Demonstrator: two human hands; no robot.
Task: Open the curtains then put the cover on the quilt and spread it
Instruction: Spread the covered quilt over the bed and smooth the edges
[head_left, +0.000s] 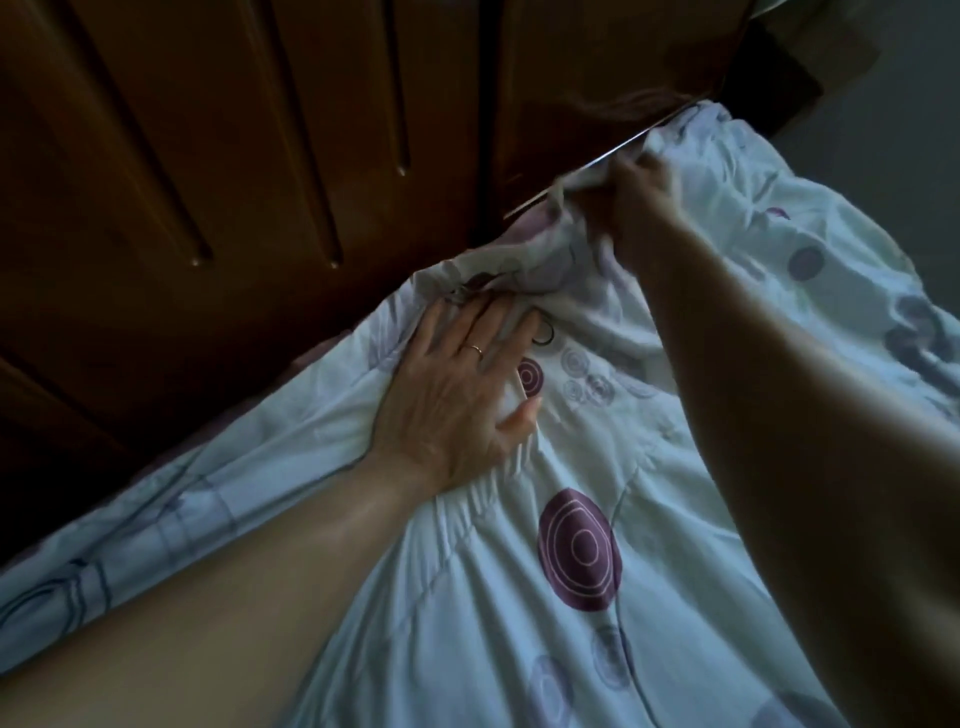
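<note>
Against dark wooden headboard (234, 156): one pale cover (519, 597), purple circles, creased; left hand (462, 395) pressing flat, fingers straight; right hand (636, 208) gripping bunched edge.

Quilt cover (519, 597): matt woven cloth, wrinkled, pale with purple printed circles. Headboard (234, 156): dark brown wood, glossy varnish, grooved panels. Ring (475, 351): shiny metal.

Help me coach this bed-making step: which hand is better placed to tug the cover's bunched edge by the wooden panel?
Right. The right hand already grips the bunched cover edge beside the wooden panel, while the left hand lies flat, pressing the quilt down as an anchor.
</note>
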